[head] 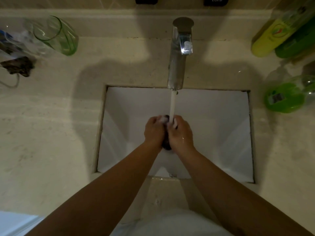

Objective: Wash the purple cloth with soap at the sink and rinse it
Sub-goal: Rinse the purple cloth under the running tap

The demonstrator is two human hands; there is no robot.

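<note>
Over the middle of the white sink (213, 133), my left hand (154, 132) and my right hand (181, 133) are pressed together around the dark purple cloth (166, 144). Only a small dark bunch of the cloth shows between and below my palms. White foam sits at my fingertips. A stream of water (172, 104) falls from the chrome tap (178, 65) straight onto my fingers and the cloth's top.
A green glass (58, 35) and a clear bag with dark items (17, 48) lie on the counter at the left. Yellow and green bottles (279, 38) stand at the right, and a green soap bottle (286, 97) stands beside the sink's right rim. Hot and cold labels are on the wall.
</note>
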